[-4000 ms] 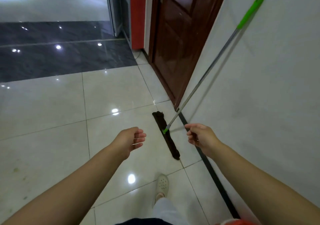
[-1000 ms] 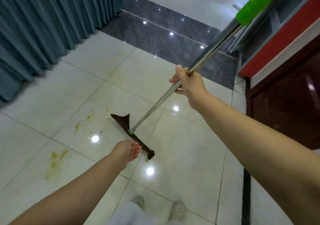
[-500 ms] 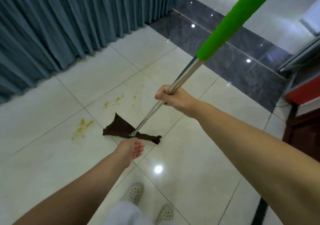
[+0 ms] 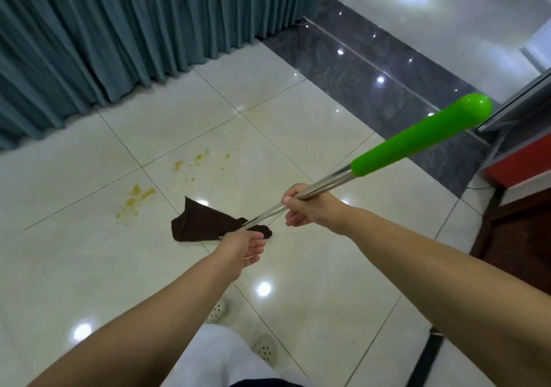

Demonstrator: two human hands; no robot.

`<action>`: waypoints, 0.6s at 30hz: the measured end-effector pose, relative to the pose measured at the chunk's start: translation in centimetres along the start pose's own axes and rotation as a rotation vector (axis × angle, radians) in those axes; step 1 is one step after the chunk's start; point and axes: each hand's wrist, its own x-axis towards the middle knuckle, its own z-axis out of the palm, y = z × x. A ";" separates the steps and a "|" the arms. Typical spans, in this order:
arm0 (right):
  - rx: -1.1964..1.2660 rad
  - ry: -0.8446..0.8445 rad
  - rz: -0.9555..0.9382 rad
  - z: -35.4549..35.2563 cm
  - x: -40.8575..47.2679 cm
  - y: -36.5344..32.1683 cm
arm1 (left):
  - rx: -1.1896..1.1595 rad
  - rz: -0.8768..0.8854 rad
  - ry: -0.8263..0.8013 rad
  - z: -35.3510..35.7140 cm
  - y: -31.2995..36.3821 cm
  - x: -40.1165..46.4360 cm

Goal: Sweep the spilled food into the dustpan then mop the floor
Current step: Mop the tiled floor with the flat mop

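Head view: mop (image 4: pixel 328 184) at frame centre, steel shaft, green grip upper right, dark brown cloth head (image 4: pixel 205 225) crumpled on tile beside yellow spill (image 4: pixel 140 196). Right hand (image 4: pixel 310 207) wrapped round shaft; left hand (image 4: pixel 243 248) loose, holding nothing, below shaft.

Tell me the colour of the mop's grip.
Bright green grip, seen in the head view.
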 end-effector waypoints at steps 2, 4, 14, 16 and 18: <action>0.069 0.025 -0.034 -0.3 -1.0 0.2 | 0.005 0.016 -0.034 1.3 -0.4 -0.8; 0.078 0.034 -0.076 -0.6 -2.0 -0.4 | 0.002 0.037 -0.049 2.5 -0.6 -1.5; 0.057 0.125 -0.214 -3.8 -5.2 -5.0 | -0.044 0.090 -0.057 4.4 -0.8 -3.9; 0.059 0.121 -0.203 -3.5 -4.9 -4.8 | -0.044 0.085 -0.052 4.1 -1.2 -3.9; 0.063 0.119 -0.190 -2.6 -4.3 -4.3 | -0.046 0.073 -0.050 3.4 -1.8 -3.9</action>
